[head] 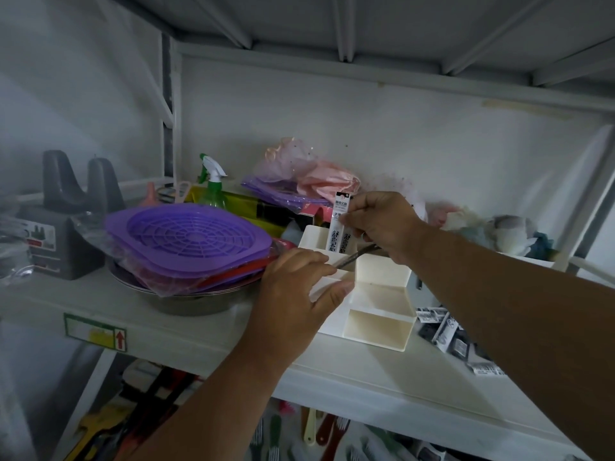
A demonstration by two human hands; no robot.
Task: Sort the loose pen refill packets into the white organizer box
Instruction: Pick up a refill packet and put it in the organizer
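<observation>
A single head-worn wide-angle camera looks forward and slightly down, close to a white shelf [199,341] whose front edge runs across the lower frame, sloping down to the right. The underside of the upper shelf [332,21] fills the top. Both forearms reach in from the bottom edge and right side.

Loose packets [447,331] — partly behind right forearm [519,294] — print unreadable.
</observation>
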